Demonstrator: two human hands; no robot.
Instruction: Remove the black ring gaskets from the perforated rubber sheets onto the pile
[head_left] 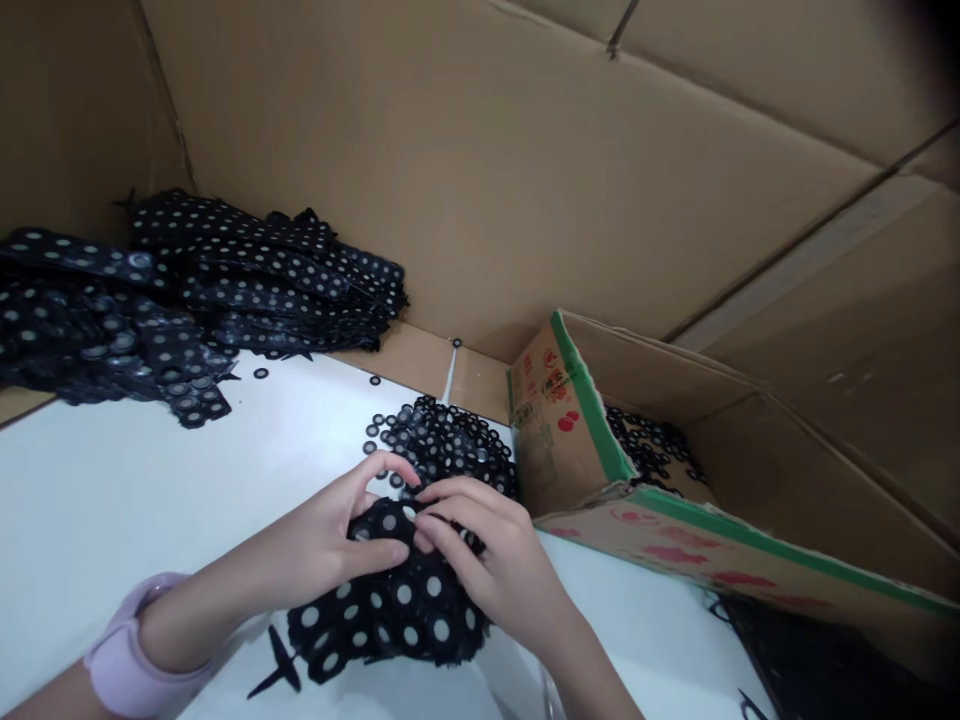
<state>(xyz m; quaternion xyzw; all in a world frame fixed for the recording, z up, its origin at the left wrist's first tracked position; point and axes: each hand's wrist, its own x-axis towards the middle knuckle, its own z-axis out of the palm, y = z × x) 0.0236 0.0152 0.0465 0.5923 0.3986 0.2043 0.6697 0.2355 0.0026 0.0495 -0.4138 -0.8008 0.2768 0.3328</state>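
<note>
Both hands hold a black sheet dotted with round white-centred discs, low in the middle of the view. My left hand pinches its upper edge between thumb and fingers; a pale pink band sits on that wrist. My right hand grips the same edge from the right, fingertips meeting the left hand's. Just beyond the hands lies a heap of loose black rings on the white table.
A stack of more dotted black sheets lies at the back left. An open cardboard box with a green stripe stands at the right, with black rings inside. Tall cardboard walls close off the back and right.
</note>
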